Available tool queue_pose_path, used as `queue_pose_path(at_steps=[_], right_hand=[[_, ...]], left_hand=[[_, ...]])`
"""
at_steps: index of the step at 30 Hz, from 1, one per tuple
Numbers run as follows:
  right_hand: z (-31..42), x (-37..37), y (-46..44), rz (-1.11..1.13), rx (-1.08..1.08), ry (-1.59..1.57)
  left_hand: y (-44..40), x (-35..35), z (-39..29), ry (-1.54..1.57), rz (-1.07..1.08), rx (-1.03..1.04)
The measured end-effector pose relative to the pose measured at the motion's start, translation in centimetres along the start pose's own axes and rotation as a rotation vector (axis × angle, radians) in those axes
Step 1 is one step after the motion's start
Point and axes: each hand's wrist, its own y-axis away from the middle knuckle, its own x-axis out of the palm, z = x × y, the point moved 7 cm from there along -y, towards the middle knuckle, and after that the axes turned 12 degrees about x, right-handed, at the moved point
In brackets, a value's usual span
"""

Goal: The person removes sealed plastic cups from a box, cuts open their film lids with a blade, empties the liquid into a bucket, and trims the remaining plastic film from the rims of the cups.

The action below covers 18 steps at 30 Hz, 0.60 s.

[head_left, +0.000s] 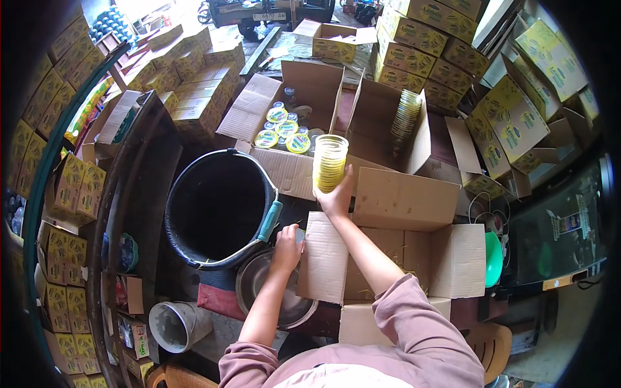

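My right hand is closed round the lower part of a stack of nested clear plastic cups with yellow printing. It holds the stack upright in front of a carton of lidded cups. My left hand is curled above the rim of a round metal pan, between the black bucket and an open carton's flap. Something small and pale shows at its fingers, too little visible to name.
A second open carton holds another stack of cups. The bucket has a blue-green handle grip. A grey pail stands at lower left, and a green bowl at right. Yellow printed cartons are piled around.
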Motion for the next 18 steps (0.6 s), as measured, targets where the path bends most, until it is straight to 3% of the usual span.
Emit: queue_pose_path(at_steps=[7, 12, 15, 18], right_hand=[[1.8, -1.6, 0.3, 0.053, 0.027, -0.019], [4.4, -6.6, 3.7, -0.016, -0.120, -0.102], [2.0, -7.4, 7.2, 0.108, 0.047, -0.312], [-2.1, -4.1, 12.4, 0.505, 0.655, -0.866]], left_hand=[[-0.3, -1.6, -1.2, -0.004, -0.055, 0.056], [1.0, -3.5, -4.0, -0.010, -0.207, 0.169], [3.3, -5.0, -6.6, -0.051, -0.355, 0.263], [6.8, -6.2, -9.5, -0.058, -0.556, 0.394]])
